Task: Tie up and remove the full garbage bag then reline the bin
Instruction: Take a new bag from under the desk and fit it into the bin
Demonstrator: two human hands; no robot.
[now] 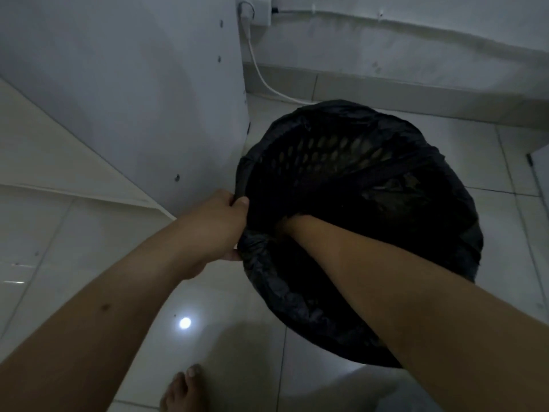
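Bin (pixel 335 156) on floor, right of cabinet (pixel 124 99). Left hand (pixel 219 224) pinches bag (pixel 267 281) at near-left rim, likely anchoring it. Right hand sunk inside, pressing liner down; its grip can't be told.

Floor (pixel 371 391): pale glossy tiles with thin grout lines; a small bright light reflection (pixel 185 323) near the lower middle.
Cabinet panel (pixel 142 93): white, upright, at left, dotted with small screw holes.
Wall socket (pixel 255 10): white, top centre, plug inserted.
Cable (pixel 261 75): white, running from the socket down to the floor.
Baseboard (pixel 416 93): pale, along the far wall.
Bare foot (pixel 182 391): bottom edge, toes on the tiles.
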